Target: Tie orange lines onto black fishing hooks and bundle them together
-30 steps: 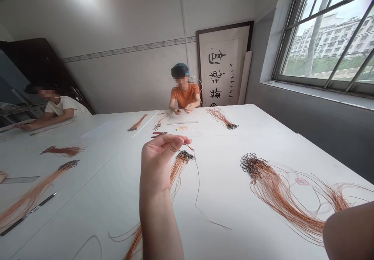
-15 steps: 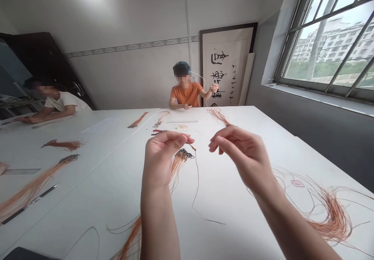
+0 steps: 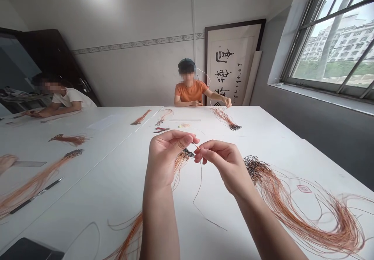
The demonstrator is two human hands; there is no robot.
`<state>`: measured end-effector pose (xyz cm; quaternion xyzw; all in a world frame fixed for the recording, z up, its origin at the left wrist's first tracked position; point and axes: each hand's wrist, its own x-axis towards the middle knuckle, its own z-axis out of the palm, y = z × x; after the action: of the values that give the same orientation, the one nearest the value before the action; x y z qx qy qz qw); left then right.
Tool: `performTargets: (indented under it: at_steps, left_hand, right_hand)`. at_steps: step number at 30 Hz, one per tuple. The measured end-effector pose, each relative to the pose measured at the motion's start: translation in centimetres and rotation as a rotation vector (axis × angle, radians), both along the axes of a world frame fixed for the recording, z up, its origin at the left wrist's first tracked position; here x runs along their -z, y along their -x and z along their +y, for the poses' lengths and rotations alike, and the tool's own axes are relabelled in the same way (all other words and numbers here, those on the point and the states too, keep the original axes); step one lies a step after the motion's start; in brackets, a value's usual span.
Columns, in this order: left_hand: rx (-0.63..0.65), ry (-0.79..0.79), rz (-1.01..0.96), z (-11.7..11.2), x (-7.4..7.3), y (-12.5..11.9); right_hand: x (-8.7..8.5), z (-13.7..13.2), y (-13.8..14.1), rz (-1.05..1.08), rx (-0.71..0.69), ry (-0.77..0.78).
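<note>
Lower left corner: dark box-like object (image 3: 32, 249). Lower centre: copper-coloured strands (image 3: 131, 234), partly behind the left forearm. Centre: left hand (image 3: 166, 153), thumb and fingertips in a narrow pinch on the upper end of a thin strand (image 3: 194, 202). Right hand (image 3: 224, 158) pinches the same strand just below, at its orange part; exact finger contact is partly hidden. From there the strand hangs kinked, its free end at lower centre.

Risks (judged): the held part is tiny, so a loose pinch could let it slip. The dangling length could snag on the dark-tipped bundle (image 3: 187, 153) just behind the fingers if the hands drop. Pulling on the bend could sharpen the kink.

Right: large bundle (image 3: 295, 217), dark end near the right wrist. Farther: pliers (image 3: 161, 130), then a co-worker in an orange shirt (image 3: 191, 92), upper centre.
</note>
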<state>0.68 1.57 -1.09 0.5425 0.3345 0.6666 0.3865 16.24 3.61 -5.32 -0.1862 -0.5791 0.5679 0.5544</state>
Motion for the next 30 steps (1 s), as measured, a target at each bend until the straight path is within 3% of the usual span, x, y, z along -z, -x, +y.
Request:
performTargets:
  at_steps: [6,14,30]
  left_hand:
    - [0.039,0.041,-0.022,-0.2,-0.3,-1.1]
    - [0.000,0.029,-0.018,-0.3,-0.3,-1.4]
    - [-0.155,-0.009,0.003,0.0,0.1,-1.3]
  right_hand:
    - [0.2,0.2,-0.4,0.072,-0.114,0.051]
    - [0.6,0.3,-0.5,0.092,-0.211,0.133]
    - [0.0,0.0,-0.9,0.170,-0.243,0.271]
